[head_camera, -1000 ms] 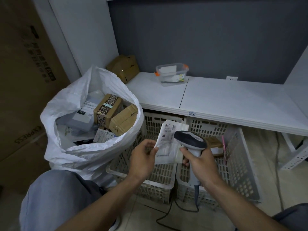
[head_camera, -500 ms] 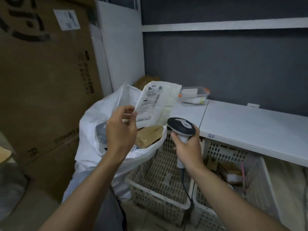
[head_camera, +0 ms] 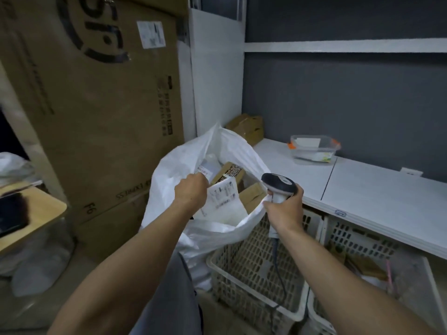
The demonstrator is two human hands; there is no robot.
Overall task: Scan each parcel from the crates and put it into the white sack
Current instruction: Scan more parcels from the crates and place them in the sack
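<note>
The white sack (head_camera: 169, 180) stands open at centre, with brown boxes (head_camera: 251, 193) and other parcels inside. My left hand (head_camera: 192, 191) is inside the sack's mouth and grips a flat white parcel (head_camera: 223, 201) with a printed label; the parcel hangs down into the sack. My right hand (head_camera: 283, 209) grips the handle of a grey barcode scanner (head_camera: 278, 183) and also pinches the sack's near rim. Two white perforated crates sit under the shelf: the left crate (head_camera: 244, 281) looks empty, the right crate (head_camera: 425, 286) holds brown parcels (head_camera: 367, 267).
A large cardboard box (head_camera: 96, 105) stands to the left of the sack. The white shelf (head_camera: 362, 187) carries a clear plastic tub (head_camera: 313, 149) and a brown box (head_camera: 249, 128) in the corner. A wooden tabletop (head_camera: 36, 213) juts in at far left. The scanner cable (head_camera: 280, 274) hangs into the left crate.
My left hand lowered the white parcel from above the sack into its mouth. My right hand moved with the scanner to the sack's rim and took hold of it.
</note>
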